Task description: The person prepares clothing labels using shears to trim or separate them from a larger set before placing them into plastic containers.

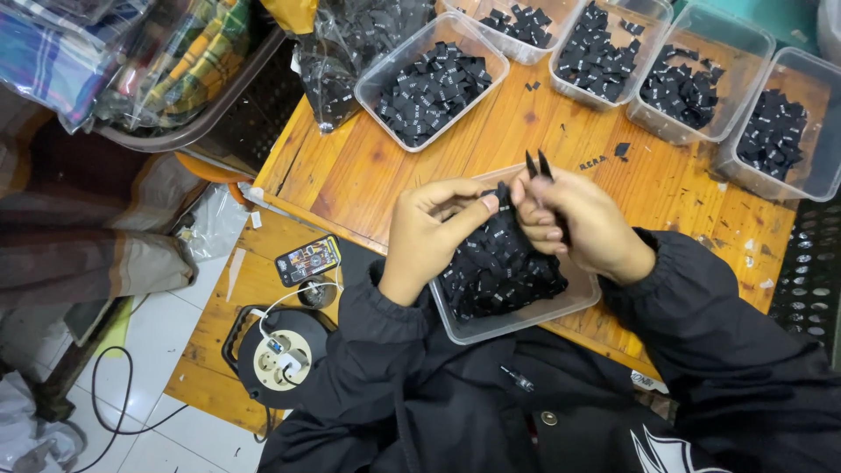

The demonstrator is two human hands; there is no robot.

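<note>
A small black fabric label (501, 194) is being pinched between thumb and forefinger of the left hand (434, 229), held just above the clear plastic tray (526, 317) at the near edge of the wooden counter (350, 175). The right hand (578, 223) is being kept clenched around small black snips (539, 166), whose two points are sticking up toward 12 o'clock, just beside the label. The tray under both hands is being filled with a heap of the same black labels (499, 263). Four more clear tubs of black labels are being kept further back: one at 11 o'clock (431, 81), the others (683, 88) lined up from 12 to 2 o'clock along the far side. A few loose scraps (620, 150) are lying on the counter at 1 o'clock from the hands. At 8 o'clock, on a lower wooden surface, a phone (307, 260) and a round cable reel with sockets (280, 355) are being kept, joined by a white cord. A basket of bagged striped cloth (175, 61) is sitting at 10 o'clock. Black jacket sleeves (701, 298) are being worn.
</note>
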